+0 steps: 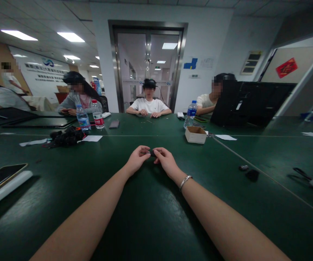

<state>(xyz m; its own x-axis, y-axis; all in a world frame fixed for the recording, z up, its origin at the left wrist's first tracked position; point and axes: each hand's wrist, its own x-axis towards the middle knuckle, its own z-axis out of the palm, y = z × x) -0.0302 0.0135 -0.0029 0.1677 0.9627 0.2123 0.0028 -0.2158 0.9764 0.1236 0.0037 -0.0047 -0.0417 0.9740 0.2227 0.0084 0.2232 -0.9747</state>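
Both of my arms reach forward over the dark green table (134, 214). Between my fingertips is a small dark object (152, 153), too small and partly covered to name. My left hand (138, 158) pinches its left end between thumb and fingers. On its right end, the thumb and fingers of my right hand (165, 159) are closed. A silver bracelet (185, 182) circles my right wrist. Beyond my right hand stands a small open cardboard box (196, 135).
Bottles (83, 117) and a tangle of black cables (66, 137) lie to the left, near paper slips (91, 138). A black monitor (251, 103) stands at the right. A small metallic piece (243, 168) rests before it. Several people sit around the table, one (149, 103) directly opposite.
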